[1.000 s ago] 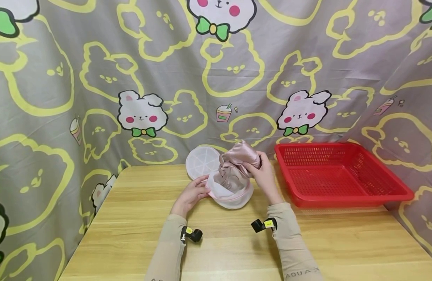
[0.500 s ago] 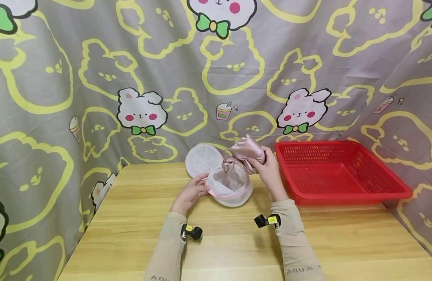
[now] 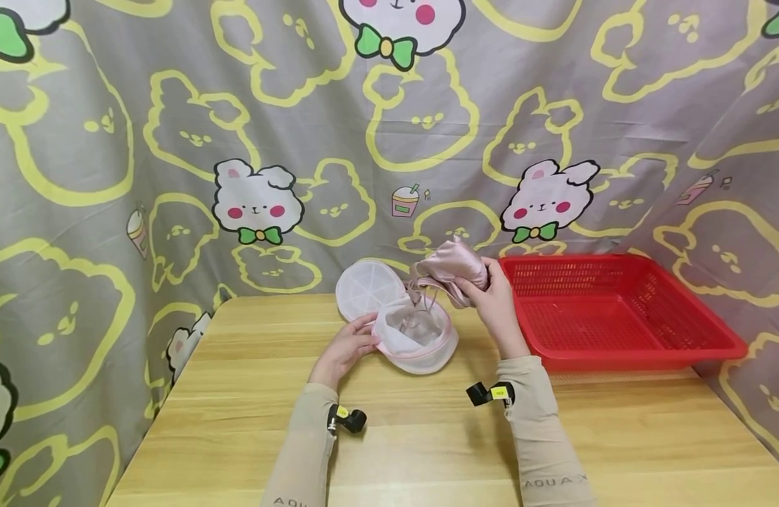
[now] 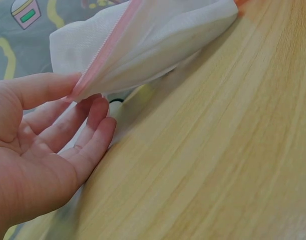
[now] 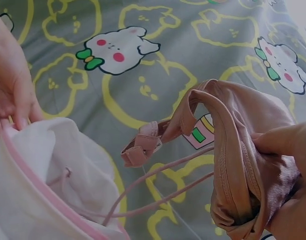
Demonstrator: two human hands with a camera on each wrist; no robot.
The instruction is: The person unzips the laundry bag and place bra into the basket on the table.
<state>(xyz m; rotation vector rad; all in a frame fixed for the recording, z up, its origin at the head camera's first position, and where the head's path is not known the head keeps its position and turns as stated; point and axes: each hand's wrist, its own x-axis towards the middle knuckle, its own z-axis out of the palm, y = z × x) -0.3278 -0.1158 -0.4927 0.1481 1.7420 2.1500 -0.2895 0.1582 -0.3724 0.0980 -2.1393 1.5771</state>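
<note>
A white mesh laundry bag (image 3: 421,360) with a pink zip edge sits unzipped on the table, its round lid (image 3: 367,289) folded back behind it. My left hand (image 3: 346,350) pinches the zip edge (image 4: 100,62) between thumb and fingers at the bag's left side. Up and to the right of the opening, my right hand (image 3: 496,299) grips a folded dusty-pink satin bra (image 3: 456,266). In the right wrist view its back band (image 5: 142,147) hangs loose, and thin straps (image 5: 163,202) trail down into the bag. The bag's bottom is hidden.
A red perforated plastic basket (image 3: 624,359) stands on the right of the wooden table (image 3: 250,422), close to my right hand. Behind the table hangs a grey patterned curtain (image 3: 339,127).
My right hand has moved up and to the right with the bra, drawing most of it out of the bag. My left hand has stayed at the zip edge.
</note>
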